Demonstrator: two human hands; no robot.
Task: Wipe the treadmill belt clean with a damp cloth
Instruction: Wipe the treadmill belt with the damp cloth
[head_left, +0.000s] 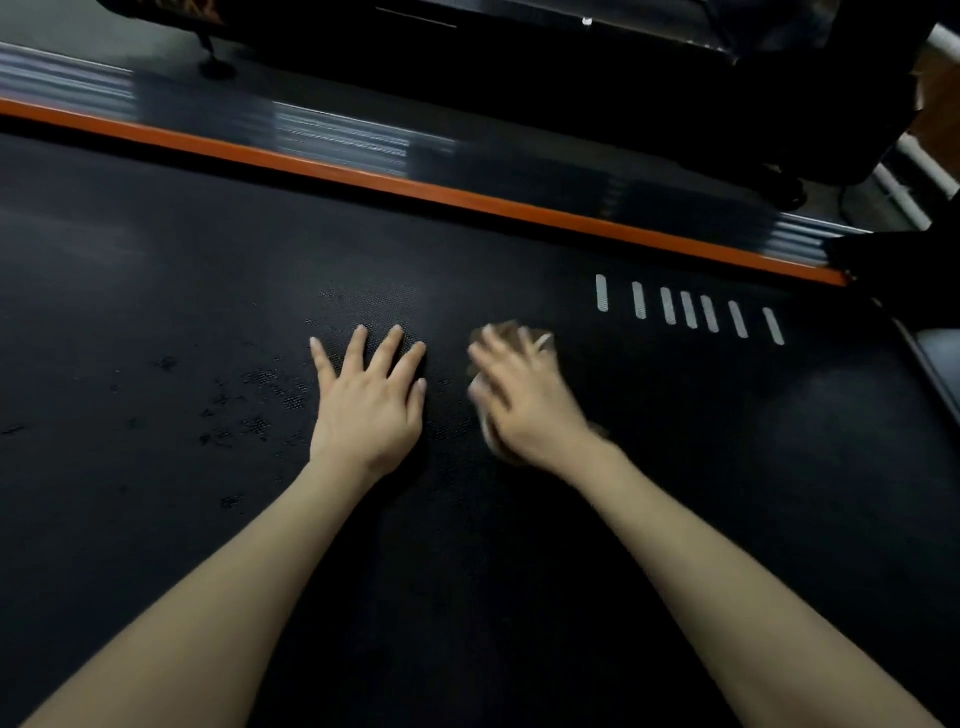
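The black treadmill belt (156, 291) fills most of the view, its textured surface dotted with damp dark spots left of centre. My left hand (370, 400) lies flat on the belt with fingers spread and straight. Just to its right, my right hand (524, 400) presses down on a small brownish cloth (511, 328), which pokes out past the fingertips and under the palm. The right hand and cloth are motion-blurred. Most of the cloth is hidden beneath the hand.
An orange stripe (415, 187) runs along the belt's far edge, with a grey ribbed side rail (337, 135) beyond it. Several short white marks (688, 309) are printed on the belt at the right. Dark equipment (519, 57) stands behind.
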